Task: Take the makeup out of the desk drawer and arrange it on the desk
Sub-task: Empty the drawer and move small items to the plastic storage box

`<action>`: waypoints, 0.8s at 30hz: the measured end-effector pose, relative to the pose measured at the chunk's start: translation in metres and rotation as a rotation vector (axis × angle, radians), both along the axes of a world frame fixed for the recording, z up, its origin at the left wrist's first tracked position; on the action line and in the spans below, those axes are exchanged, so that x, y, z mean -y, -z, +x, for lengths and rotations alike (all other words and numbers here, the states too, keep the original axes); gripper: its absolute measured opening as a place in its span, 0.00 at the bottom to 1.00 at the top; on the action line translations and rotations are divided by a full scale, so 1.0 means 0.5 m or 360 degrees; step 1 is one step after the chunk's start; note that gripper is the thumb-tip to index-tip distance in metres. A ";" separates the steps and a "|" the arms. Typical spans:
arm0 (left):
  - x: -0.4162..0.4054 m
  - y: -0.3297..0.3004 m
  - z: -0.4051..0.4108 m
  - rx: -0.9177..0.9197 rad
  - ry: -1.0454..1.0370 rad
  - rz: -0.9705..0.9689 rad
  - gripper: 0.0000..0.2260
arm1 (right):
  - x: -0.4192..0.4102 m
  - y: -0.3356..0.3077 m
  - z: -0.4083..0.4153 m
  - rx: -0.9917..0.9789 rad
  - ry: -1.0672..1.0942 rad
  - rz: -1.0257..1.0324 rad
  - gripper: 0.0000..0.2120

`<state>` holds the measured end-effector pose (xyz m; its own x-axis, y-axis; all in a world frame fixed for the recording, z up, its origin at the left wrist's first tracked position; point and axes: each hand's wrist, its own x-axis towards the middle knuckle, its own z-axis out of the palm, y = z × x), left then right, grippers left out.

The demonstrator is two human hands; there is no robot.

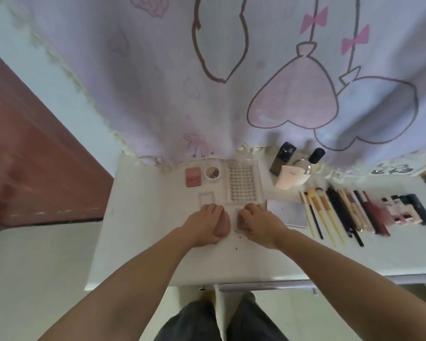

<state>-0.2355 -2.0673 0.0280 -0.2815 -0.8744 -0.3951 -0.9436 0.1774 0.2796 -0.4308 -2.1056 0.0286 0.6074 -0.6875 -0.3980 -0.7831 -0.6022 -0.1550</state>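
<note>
On the white desk (143, 242) my left hand (204, 225) covers a pink sponge-like makeup item (224, 225), fingers curled over it. Beside it my right hand (258, 222) rests on a small clear case (239, 223), fingers bent round its top. Just beyond my fingers lie a clear lash tray (242, 183), a small white rectangular case (206, 198), a pink compact (193, 177) and a little round pot (212, 172). To the right lie several brushes (322, 212), dark pencils (347, 212) and lip products (403, 210).
A dark bottle (282, 158), a black-capped round bottle (305, 166) and a pale pink tube (287, 178) stand at the back. A grey flat case (287, 210) lies right of my hands. A pink printed curtain (207, 82) hangs behind; a brown door (35, 168) is at left.
</note>
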 end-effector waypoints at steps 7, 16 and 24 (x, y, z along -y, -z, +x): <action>0.000 0.007 -0.006 0.0054 0.0022 0.0008 0.36 | 0.008 0.011 -0.002 -0.0071 -0.0146 -0.0087 0.24; 0.084 -0.069 -0.084 -0.0035 0.0265 -0.0410 0.22 | -0.002 -0.064 -0.067 0.0195 0.0435 -0.0513 0.23; 0.061 -0.077 -0.274 -0.0058 0.0993 -0.0592 0.34 | -0.204 -0.062 -0.202 -0.0286 0.1564 -0.0395 0.39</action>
<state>-0.3724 -2.0978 0.0667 -0.7791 -0.6213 -0.0838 -0.6268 0.7690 0.1254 -0.5319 -2.0038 0.0598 -0.3219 -0.9240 -0.2062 -0.9466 0.3176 0.0544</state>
